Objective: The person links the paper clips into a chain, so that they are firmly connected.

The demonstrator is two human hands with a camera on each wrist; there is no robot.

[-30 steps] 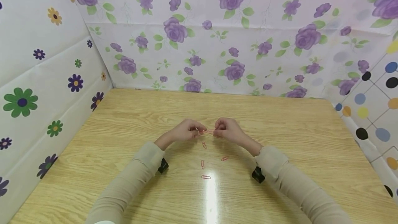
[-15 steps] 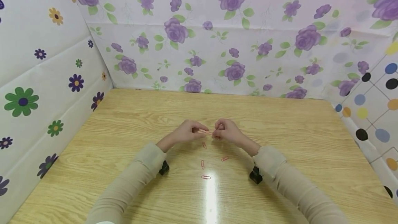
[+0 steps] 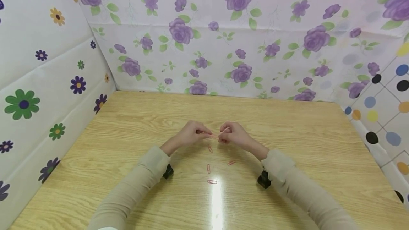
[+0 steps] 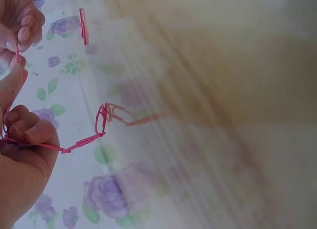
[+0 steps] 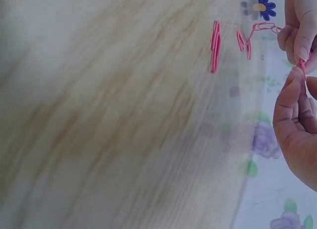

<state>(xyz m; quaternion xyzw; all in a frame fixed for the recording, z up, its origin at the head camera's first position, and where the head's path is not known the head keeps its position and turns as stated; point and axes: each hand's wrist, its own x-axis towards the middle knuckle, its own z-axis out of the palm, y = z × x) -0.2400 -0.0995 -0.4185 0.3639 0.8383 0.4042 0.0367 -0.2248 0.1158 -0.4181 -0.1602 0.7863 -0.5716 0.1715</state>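
Between the two hands runs a pink paper clip (image 3: 214, 136), part of a chain of linked clips. My left hand (image 3: 191, 133) pinches its left end with thumb and forefinger. In the left wrist view, the paper clip chain (image 4: 83, 141) passes through the curled fingers of that hand (image 4: 25, 159) and hangs down to the tabletop. My right hand (image 3: 234, 135) pinches the clip's other end, its fingers bent. The right wrist view has both thumbs almost meeting at the clip (image 5: 303, 65); the exact joint is hidden by the fingertips.
Several pink paper clips lie on the wooden table (image 3: 287, 134) in front of the hands, among them one upper clip (image 3: 210, 148), a right-hand clip (image 3: 231, 163) and the nearest clip (image 3: 212, 181). Flower-patterned sheets (image 3: 207, 45) stand behind and beside the table.
Half a second ago the left thumb and forefinger were spread apart around the clip; now they have closed on it. The right hand has barely moved, and the clips on the table lie as before.
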